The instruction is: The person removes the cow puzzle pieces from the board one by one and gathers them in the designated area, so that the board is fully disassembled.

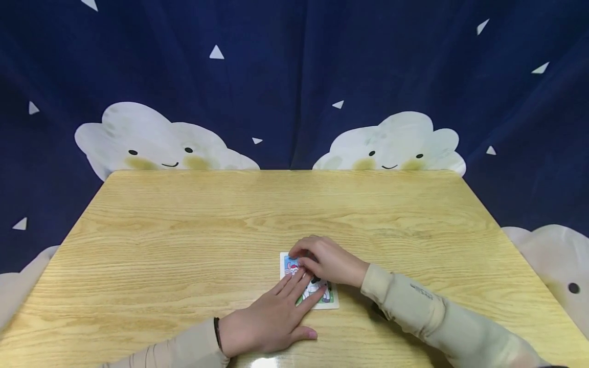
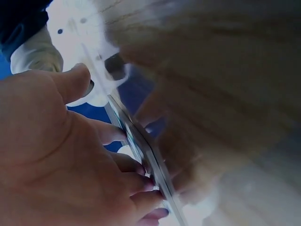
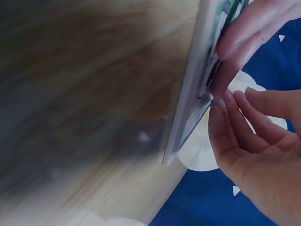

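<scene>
Atop pic card (image 1: 313, 290), L hand (image 1: 270, 320)

You are seeing the table (image 1: 184, 220) brightly lit in the head view, with white glare (image 1: 264, 362) shining on its near side and shadow (image 1: 402, 332) falling beneath your right sleeve (image 1: 437, 312); both wrist views are looking dimmer, and the table is blurring there.
</scene>
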Tool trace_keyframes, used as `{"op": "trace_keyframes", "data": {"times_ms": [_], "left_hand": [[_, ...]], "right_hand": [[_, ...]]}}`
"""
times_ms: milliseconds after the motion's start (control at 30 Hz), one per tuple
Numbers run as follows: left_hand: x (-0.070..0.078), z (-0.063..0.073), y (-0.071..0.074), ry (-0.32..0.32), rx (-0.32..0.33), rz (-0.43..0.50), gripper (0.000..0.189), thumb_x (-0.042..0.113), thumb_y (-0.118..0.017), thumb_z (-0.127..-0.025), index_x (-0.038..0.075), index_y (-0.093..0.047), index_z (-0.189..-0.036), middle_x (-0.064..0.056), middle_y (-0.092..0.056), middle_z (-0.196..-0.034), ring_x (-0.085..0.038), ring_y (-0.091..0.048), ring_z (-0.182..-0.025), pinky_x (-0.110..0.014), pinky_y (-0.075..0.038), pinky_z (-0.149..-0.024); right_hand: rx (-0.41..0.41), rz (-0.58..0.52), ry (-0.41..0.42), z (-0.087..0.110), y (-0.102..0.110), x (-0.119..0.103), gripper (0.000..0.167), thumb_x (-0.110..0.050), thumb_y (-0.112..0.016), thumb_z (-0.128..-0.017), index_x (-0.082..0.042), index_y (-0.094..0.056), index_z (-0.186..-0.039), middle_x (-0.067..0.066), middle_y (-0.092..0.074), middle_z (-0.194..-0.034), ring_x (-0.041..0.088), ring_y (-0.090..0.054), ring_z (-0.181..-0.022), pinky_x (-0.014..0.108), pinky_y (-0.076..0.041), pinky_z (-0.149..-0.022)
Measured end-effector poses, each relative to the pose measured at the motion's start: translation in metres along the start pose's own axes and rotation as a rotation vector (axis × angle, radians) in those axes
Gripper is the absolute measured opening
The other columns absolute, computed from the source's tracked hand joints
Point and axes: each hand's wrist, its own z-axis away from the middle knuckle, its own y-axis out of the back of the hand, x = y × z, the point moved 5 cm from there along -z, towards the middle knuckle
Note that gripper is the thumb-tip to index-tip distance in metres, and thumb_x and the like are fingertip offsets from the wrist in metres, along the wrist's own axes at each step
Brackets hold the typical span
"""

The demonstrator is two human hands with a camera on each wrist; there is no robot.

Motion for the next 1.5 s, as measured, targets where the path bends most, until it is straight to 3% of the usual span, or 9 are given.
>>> {"op": "trace_keyframes", "data": {"times_ms": [167,467,867,1200,1500], "left_hand": [[0.001,-0.001,0.0,0.004,-0.027,-0.023,0.075,0.06,-0.031,-0.1,0.015,-0.016,-0.159,-0.02,-0.005,-0.162,-0.029,0.0,-0.149,-0.042,-0.012,-0.118],[0.0,-0.002,-0.004,0.01,-0.086,0.044,0.079,0.061,-0.033,-0.099,0.016,-0.009,-0.159,-0.019,0.002,-0.162,-0.03,0.005,-0.148,-0.044,-0.007,-0.118],[0.002,-0.002,-0.001,0.012,-0.071,0.008,0.08,0.062,-0.034,-0.098,0.017,-0.008,-0.159,-0.017,0.007,-0.163,-0.03,0.005,-0.149,-0.042,-0.008,-0.118],[0.001,-0.001,-0.004,0.015,-0.083,0.006,0.08,0.062,-0.033,-0.098,0.017,-0.007,-0.159,-0.017,0.007,-0.162,-0.028,0.007,-0.149,-0.043,-0.008,-0.118],[0.003,-0.001,-0.002,0.016,-0.059,-0.016,0.08,0.063,-0.034,-0.098,0.018,-0.008,-0.159,-0.016,0.006,-0.163,-0.029,0.004,-0.149,-0.043,-0.011,-0.118]], "right_hand": [[-0.01,-0.026,-0.019,-0.01,0.001,-0.004,0.016,-0.001,-0.06,-0.095,-0.003,-0.07,-0.107,0.002,-0.07,-0.099,0.009,-0.063,-0.09,0.03,-0.051,-0.084],[-0.049,-0.07,-0.081,-0.023,-0.002,-0.003,0.012,-0.002,-0.06,-0.095,-0.003,-0.07,-0.103,0.002,-0.07,-0.091,0.005,-0.061,-0.079,0.024,-0.051,-0.075],[-0.02,-0.268,-0.101,-0.029,0.003,-0.001,0.013,0.007,-0.069,-0.085,-0.001,-0.071,-0.096,-0.001,-0.066,-0.077,0.006,-0.059,-0.069,0.022,-0.051,-0.064],[-0.086,-0.296,-0.073,-0.028,-0.004,0.0,0.011,0.004,-0.075,-0.082,-0.004,-0.072,-0.089,0.0,-0.067,-0.074,0.007,-0.061,-0.062,0.023,-0.052,-0.059],[0.005,-0.247,-0.055,-0.019,0.028,0.014,0.012,0.002,-0.078,-0.081,-0.003,-0.075,-0.091,-0.002,-0.07,-0.08,0.008,-0.059,-0.068,0.025,-0.051,-0.065]]}}
